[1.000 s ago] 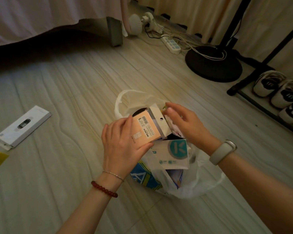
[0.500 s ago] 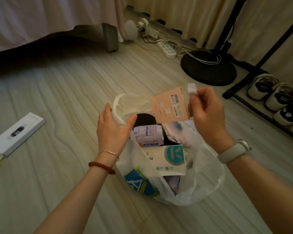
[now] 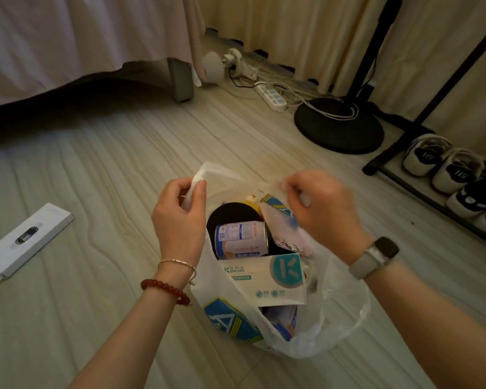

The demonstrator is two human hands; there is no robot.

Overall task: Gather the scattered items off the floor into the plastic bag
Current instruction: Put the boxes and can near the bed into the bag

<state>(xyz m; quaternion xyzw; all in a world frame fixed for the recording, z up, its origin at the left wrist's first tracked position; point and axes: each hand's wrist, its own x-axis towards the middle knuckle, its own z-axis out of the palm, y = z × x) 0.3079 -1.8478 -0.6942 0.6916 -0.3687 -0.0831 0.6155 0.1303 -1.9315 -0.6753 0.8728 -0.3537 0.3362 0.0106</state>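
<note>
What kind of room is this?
Probably a bedroom. A bed with a hanging sheet stands at the back, curtains hang behind, and shoes sit on a low rack beside a fan stand.

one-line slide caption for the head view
Both hands hold open a plastic bag of items on the floor.

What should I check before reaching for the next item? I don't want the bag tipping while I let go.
1. Left hand pinching the plastic bag handle: ok.
2. Right hand on the opposite edge: blurred, cannot tell.
3. Bag mouth open: ok.
4. Can and white box inside: ok.
5. Floor gathered: not ok, long white box lies at left.
6. Bag stands unheld: cannot tell.
</note>
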